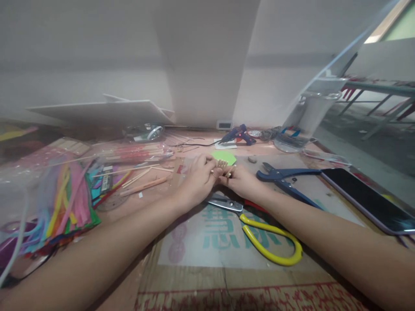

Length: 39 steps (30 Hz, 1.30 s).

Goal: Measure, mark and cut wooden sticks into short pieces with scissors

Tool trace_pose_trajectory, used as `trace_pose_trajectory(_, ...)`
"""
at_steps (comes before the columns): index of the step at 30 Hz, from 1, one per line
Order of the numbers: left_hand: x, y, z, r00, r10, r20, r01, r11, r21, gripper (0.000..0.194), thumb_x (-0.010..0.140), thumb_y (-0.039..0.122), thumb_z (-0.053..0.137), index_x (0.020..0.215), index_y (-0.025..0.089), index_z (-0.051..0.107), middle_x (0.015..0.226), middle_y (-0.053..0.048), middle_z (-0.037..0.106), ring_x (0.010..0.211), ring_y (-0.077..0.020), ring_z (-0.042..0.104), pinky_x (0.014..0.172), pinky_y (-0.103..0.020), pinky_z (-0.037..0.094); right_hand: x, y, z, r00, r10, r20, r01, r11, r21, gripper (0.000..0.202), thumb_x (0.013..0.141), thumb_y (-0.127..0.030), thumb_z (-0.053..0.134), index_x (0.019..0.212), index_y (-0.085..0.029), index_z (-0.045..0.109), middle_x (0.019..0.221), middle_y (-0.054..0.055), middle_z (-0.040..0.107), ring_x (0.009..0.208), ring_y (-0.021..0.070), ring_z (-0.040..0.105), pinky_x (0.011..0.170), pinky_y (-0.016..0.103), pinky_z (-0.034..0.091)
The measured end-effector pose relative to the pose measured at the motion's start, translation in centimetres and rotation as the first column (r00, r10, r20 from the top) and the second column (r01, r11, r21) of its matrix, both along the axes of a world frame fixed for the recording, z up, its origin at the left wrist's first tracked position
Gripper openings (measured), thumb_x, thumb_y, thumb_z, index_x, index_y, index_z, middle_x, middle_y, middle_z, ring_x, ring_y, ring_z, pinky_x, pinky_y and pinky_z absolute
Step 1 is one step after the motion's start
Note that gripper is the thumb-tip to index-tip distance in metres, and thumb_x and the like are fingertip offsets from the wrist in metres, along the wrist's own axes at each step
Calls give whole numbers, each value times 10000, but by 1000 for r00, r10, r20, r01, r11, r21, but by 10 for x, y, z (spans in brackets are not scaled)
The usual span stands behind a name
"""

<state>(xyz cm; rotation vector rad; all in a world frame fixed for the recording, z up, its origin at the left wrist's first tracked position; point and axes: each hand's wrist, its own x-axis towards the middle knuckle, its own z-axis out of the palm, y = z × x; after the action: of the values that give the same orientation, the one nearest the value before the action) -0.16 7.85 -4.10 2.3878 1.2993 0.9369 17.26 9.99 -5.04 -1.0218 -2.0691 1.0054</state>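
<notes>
Both hands meet over the middle of the worktop. My left hand [204,172] is closed, its fingers curled over a group of short pale wooden sticks [222,163] whose ends show between the hands. My right hand [238,178] pinches at the same sticks from the other side. Just beyond the fingers is a bright green flat piece [223,156]; whether the sticks are joined to it I cannot tell. Below the hands lie scissors with yellow handles [275,242], the blades partly under my hands. Blue-handled cutters [285,175] lie right of my right hand, jaws apart.
At the back stands a blue glue gun [241,134] with a cord. A clear water cup [296,121] is back right, above a phone [366,198]. Colourful pipe cleaners [69,198], loose wooden sticks [145,185] and plastic bags crowd the left. White boards [106,110] lean on the wall.
</notes>
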Motion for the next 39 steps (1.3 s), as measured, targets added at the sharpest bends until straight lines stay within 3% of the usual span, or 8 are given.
trace_pose_trajectory(4,-4,-2,8,990,68,-123,-62,997,51,393,1037,402,346,1147,200,664,1089,-92,588,1019,-255,580,901,-404,471,1,-2,2,1000,-18,17,18,1000,-3,293,832,-437,674,747,-161,725,665,15,664,618,164,548,640,284,437)
trace_pose_trajectory(7,-5,1,8,999,-18,-32,17,999,-35,377,1039,345,346,1149,176,664,1072,-91,625,1008,-232,604,888,-358,478,0,-3,2,1000,-14,20,15,1000,-7,305,833,-448,672,735,-163,721,681,22,677,637,167,569,643,278,443)
trace_pose_trajectory(11,-5,6,8,996,-48,82,48,999,-8,331,1023,272,389,1175,146,655,1154,-106,663,1126,-233,585,979,-351,446,-1,-3,0,1000,-9,21,9,1000,-5,305,851,-449,658,747,-169,717,697,26,696,646,173,594,644,277,453)
trace_pose_trajectory(16,-3,5,8,991,-107,76,111,993,-44,264,996,265,452,874,156,659,960,-83,664,947,-230,605,845,-344,463,-1,-3,-3,999,-28,30,26,999,37,234,864,-355,631,750,-169,715,700,20,691,647,171,587,643,273,447)
trace_pose_trajectory(20,-3,5,7,973,-117,200,134,988,-72,125,934,265,594,956,170,672,994,-58,668,994,-223,609,882,-335,459,1,-3,-4,998,-42,40,39,996,74,218,860,-323,617,779,-153,727,708,29,690,673,185,592,644,275,443)
trace_pose_trajectory(26,-2,2,6,981,-95,169,113,989,-99,139,937,245,596,883,156,689,956,-62,636,943,-212,595,847,-334,449,3,-3,-3,1000,-6,27,4,997,75,219,875,-267,563,920,-152,744,871,52,759,803,222,669,746,299,496)
trace_pose_trajectory(32,2,1,4,962,-75,261,103,990,-96,112,818,218,755,835,181,651,915,-21,639,892,-189,596,783,-292,443,0,-1,-5,1000,17,16,-18,997,75,180,824,-192,568,860,-159,742,831,43,766,767,215,671,686,284,495)
trace_pose_trajectory(39,5,-4,7,969,-99,225,133,981,-140,97,827,216,743,855,169,663,873,-22,655,849,-191,595,772,-301,446,-2,-2,-3,999,37,-27,-35,995,97,153,755,-97,565,816,-176,681,873,39,754,808,204,655,769,304,501)
